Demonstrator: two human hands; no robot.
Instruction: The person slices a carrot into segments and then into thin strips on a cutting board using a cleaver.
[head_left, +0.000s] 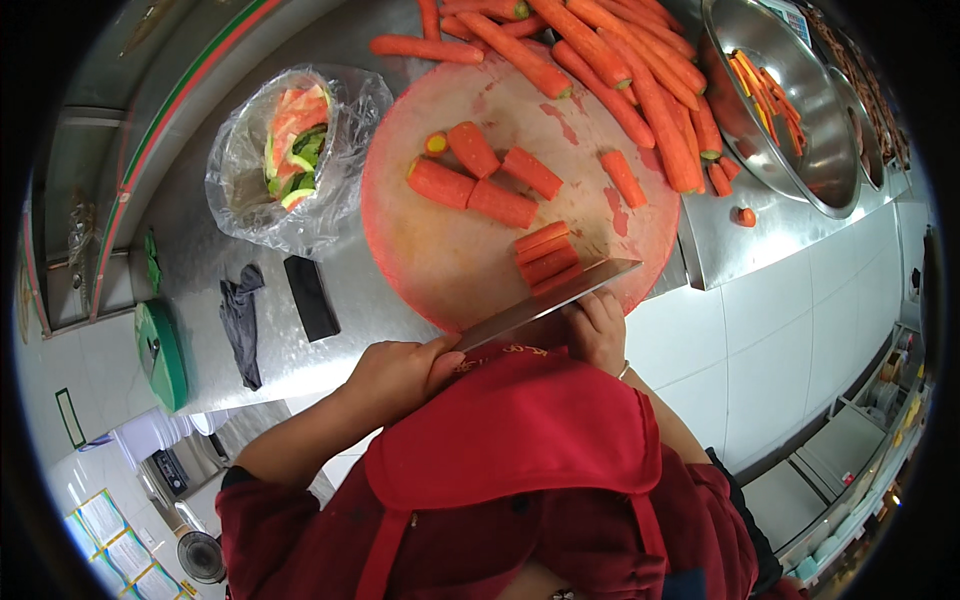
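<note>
My left hand (405, 371) grips the handle end of a broad kitchen knife (551, 300). Its blade slants up to the right over the near edge of a round chopping board (420, 262). My right hand (600, 326) is at the blade's near side, fingers curled close to the metal; whether they hold anything is hidden. Just beyond the blade lie several carrot slabs (546, 255), side by side. Further in are thick peeled carrot pieces (472, 150), a small carrot end (436, 143) and a separate carrot piece (623, 178).
Whole peeled carrots (585, 45) pile over the board's far edge. A steel bowl (817, 169) at right holds carrot strips (772, 105). Left are a plastic-lined container (240, 180) of peelings, a black block (311, 298), a dark cloth (241, 322) and a green round object (161, 356).
</note>
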